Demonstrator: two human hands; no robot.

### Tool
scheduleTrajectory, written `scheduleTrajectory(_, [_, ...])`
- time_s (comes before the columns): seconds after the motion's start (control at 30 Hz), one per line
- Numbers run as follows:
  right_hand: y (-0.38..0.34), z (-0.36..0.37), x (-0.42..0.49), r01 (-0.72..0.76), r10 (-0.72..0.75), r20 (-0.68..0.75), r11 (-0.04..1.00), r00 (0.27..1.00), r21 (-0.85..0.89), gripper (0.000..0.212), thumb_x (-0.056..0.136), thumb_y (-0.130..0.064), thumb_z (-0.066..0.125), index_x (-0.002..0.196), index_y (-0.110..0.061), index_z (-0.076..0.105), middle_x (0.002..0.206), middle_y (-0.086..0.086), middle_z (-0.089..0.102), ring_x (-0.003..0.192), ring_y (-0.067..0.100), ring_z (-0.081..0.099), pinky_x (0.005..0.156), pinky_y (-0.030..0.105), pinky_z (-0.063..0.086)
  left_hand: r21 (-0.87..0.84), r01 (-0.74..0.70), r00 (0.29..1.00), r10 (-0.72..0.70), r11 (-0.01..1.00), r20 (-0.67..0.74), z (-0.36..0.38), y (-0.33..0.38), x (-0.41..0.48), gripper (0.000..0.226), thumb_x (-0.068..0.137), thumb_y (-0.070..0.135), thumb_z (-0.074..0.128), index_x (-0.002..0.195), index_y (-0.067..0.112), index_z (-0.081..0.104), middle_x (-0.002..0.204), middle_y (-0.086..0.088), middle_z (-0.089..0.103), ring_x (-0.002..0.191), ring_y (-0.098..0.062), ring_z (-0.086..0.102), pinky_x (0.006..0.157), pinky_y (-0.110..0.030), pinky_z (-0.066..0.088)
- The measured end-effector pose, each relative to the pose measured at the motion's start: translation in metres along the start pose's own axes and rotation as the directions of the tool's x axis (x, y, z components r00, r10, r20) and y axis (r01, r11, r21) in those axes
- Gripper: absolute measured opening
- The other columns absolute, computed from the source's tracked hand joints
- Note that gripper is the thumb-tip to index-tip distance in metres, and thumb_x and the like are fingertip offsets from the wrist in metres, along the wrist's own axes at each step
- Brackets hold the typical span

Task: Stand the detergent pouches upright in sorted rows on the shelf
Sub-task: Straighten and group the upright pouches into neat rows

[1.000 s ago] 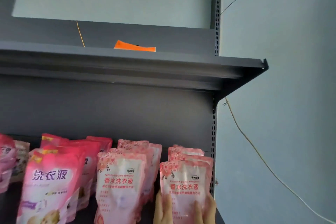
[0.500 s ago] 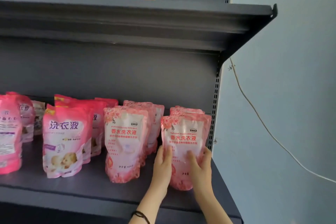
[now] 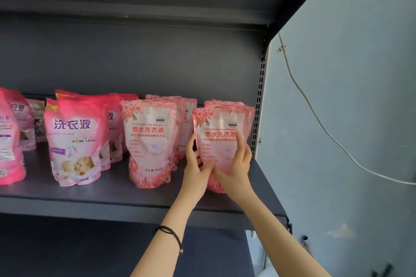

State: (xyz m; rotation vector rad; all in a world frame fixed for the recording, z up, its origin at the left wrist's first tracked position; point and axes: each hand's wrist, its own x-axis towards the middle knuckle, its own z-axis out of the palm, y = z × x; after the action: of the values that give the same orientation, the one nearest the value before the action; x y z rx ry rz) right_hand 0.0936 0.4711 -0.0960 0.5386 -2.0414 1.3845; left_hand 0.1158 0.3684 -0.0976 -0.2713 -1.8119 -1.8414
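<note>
At the right end of the shelf (image 3: pixel 101 195), just beside the slotted post (image 3: pixel 261 101), you held one pale pink pouch (image 3: pixel 221 123) upright with both hands, its foot down on the board. Your left hand (image 3: pixel 197 167) gripped its left edge, fingers (image 3: pixel 191 145) curled up along the side and thumb pressed on the front. Your right hand (image 3: pixel 236 165) gripped the right side, one finger laid up the front over the red lettering, the others wrapped round the edge. One black bracelet (image 3: pixel 173 237) sat on your left wrist.

You had four rows before you. Behind the pouch you held, the top of one back pouch (image 3: pixel 222 103) showed. Next to the left stood a second pale pouch (image 3: pixel 149 141), apart from the first, with at least two rear pale pouches (image 3: pixel 186 117) behind it. Both front ones read "香水洗衣液" in red under a small line, "Perfumed laundry detergent"; the second also showed "400" near its foot. Left again stood a deep pink pouch (image 3: pixel 74 141) marked "洗衣液", with a baby's picture low on it; at least two rear pink pouches (image 3: pixel 112 119) stood behind, one showing only "液". The two far-left pouches (image 3: pixel 9 148), also deep pink, had print too blurred to read, one of them cut off by the edge of the view, and one small packet (image 3: pixel 39 117) of another print stood behind them.

On the wall (image 3: pixel 360 74) to the right hung one pale cable (image 3: pixel 292 78), and a pencilled note (image 3: pixel 280 48) beside it began "26".
</note>
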Motion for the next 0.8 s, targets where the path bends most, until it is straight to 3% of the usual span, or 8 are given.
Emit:
scheduleTrajectory(0.07, [0.003,0.003,0.001,-0.045,0.045,0.009,0.999,0.999,-0.025,0.105,0.075,-0.023,0.077,0.150,-0.026,0.003,0.154,0.011,0.008,0.140,0.024,0.017,0.111,0.045,0.027,-0.044,0.052,0.998,-0.051,0.998,0.034,0.002,-0.001,0.002,0.081,0.096,0.008,0.052,0.129,0.065,0.005,0.138,0.013,0.042,0.117,0.007,0.048,0.085,-0.014,0.047])
scheduleTrajectory(0.13, [0.006,0.007,0.001,-0.127,0.129,0.024,0.990,0.991,-0.060,0.114,0.074,-0.024,0.076,0.149,-0.035,-0.009,0.156,0.012,0.001,0.143,0.029,0.011,0.113,0.056,0.024,-0.078,0.101,0.994,-0.097,0.992,0.052,0.006,-0.002,0.006,0.082,0.097,0.006,0.049,0.135,0.062,0.001,0.148,0.010,0.033,0.130,-0.006,0.041,0.100,-0.029,0.044])
scheduleTrajectory(0.23, [0.012,0.010,0.005,-0.136,0.137,-0.005,0.981,0.991,-0.138,0.117,0.073,-0.024,0.076,0.146,-0.040,-0.013,0.156,0.012,0.001,0.142,0.033,0.013,0.111,0.061,0.025,-0.086,0.119,0.992,-0.114,0.989,0.061,0.011,-0.004,0.015,0.080,0.096,0.003,0.047,0.145,0.050,0.005,0.151,0.007,0.031,0.135,-0.012,0.038,0.109,-0.041,0.040])
scheduleTrajectory(0.53, [0.026,0.010,0.021,-0.055,0.058,0.028,0.994,0.998,-0.097,0.124,0.070,-0.015,0.082,0.145,-0.039,-0.014,0.153,0.010,0.007,0.141,0.028,0.018,0.114,0.051,0.029,-0.069,0.117,0.993,-0.114,0.991,0.041,0.019,-0.009,0.032,0.074,0.095,-0.001,0.046,0.140,0.047,0.012,0.145,0.003,0.036,0.131,-0.014,0.041,0.102,-0.037,0.046])
scheduleTrajectory(0.63, [0.028,0.006,0.022,-0.054,0.058,0.062,0.997,0.996,-0.060,0.118,0.070,-0.011,0.082,0.150,-0.027,-0.004,0.149,0.012,0.012,0.135,0.021,0.026,0.111,0.042,0.032,-0.040,0.121,0.992,-0.120,0.992,0.040,0.017,-0.009,0.032,0.073,0.095,0.000,0.047,0.144,0.042,0.012,0.141,0.004,0.040,0.128,-0.013,0.044,0.092,-0.025,0.048])
scheduleTrajectory(0.73, [0.025,0.001,0.018,-0.060,0.061,0.065,0.998,0.996,-0.026,0.111,0.072,-0.014,0.081,0.151,-0.021,0.005,0.148,0.012,0.015,0.123,0.007,0.025,0.105,0.027,0.031,0.077,0.055,0.998,-0.056,0.996,0.011,0.012,-0.011,0.029,0.075,0.093,0.003,0.055,0.146,0.037,0.014,0.138,0.003,0.045,0.127,-0.015,0.048,0.098,-0.032,0.049])
scheduleTrajectory(0.8, [0.025,-0.003,0.014,-0.032,0.033,0.013,0.998,0.999,-0.051,0.102,0.071,-0.021,0.083,0.148,-0.024,0.018,0.147,0.011,0.020,0.128,0.015,0.031,0.101,0.025,0.030,0.167,-0.037,0.999,0.041,0.985,-0.023,0.006,-0.011,0.027,0.076,0.089,0.005,0.061,0.145,0.036,0.018,0.136,0.003,0.047,0.125,-0.016,0.051,0.098,-0.035,0.051])
